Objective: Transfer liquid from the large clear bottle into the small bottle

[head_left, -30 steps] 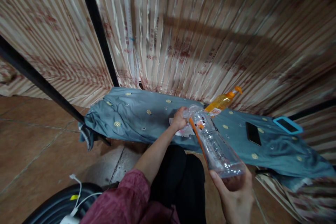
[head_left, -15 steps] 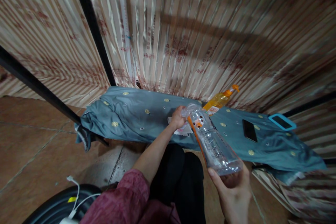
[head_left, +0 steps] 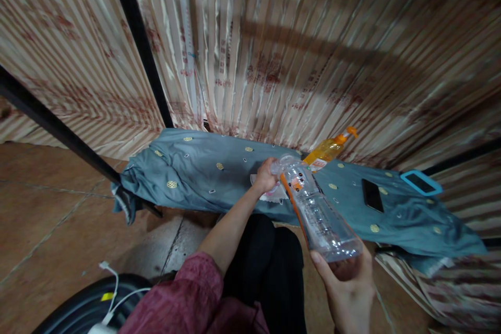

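Curtain [head_left: 297, 52] fills the upper frame; blue cloth [head_left: 203, 172] covers a low bench across the middle. On it, right of centre: orange bottle [head_left: 326, 150] leaning back toward the curtain, black phone [head_left: 371, 194], second phone in a blue case [head_left: 420, 182] at far right.

Clear bottle [head_left: 313, 209] sits centre-right, tilted, neck up-left, base down-right. Right hand [head_left: 346, 282] cups the base from below, fingers curled round it. Left hand [head_left: 266, 175] is clenched at the neck; can't tell if it grips the cap or the neck itself. White wrapper [head_left: 274, 195] lies under that hand.

Risks, my read:
- Bottle looks thin and near empty. A hard twist at the neck could crumple or spin it in the right palm.
- Base grip is shallow, so a slip drops it onto the floor [head_left: 58, 209].
- Orange bottle is just beside the left hand; an elbow swing could tip it, and the phones sit on the same cloth.
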`<state>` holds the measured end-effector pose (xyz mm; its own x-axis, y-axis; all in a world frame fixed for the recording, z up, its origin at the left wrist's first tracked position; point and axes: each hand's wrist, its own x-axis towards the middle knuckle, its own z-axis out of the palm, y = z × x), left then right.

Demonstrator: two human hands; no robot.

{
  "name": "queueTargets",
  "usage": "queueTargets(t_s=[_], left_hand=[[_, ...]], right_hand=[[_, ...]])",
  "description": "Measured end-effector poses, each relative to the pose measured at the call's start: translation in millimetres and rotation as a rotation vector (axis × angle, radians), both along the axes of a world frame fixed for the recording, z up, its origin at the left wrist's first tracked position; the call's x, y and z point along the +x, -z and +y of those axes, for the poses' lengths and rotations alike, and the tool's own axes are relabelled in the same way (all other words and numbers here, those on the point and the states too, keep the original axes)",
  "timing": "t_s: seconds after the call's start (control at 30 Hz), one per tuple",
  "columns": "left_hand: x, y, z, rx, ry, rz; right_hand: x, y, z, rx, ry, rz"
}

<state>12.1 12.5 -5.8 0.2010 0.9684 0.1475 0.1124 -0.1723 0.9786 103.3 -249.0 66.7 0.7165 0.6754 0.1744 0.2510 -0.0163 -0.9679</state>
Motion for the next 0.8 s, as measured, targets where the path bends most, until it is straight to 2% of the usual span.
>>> queueTargets(t_s=[0.47,0.8], left_hand=[[-1.6,-6.8,-3.6,0.031,-0.013,0.057],[-1.5,-4.9,-3.2,0.033,-0.005,0.084]], right_hand=[[-3.7,-7.8,-0.5,0.000,0.002,0.002],[-5.1,-8.5,-0.4,-0.027,0.021,0.019]])
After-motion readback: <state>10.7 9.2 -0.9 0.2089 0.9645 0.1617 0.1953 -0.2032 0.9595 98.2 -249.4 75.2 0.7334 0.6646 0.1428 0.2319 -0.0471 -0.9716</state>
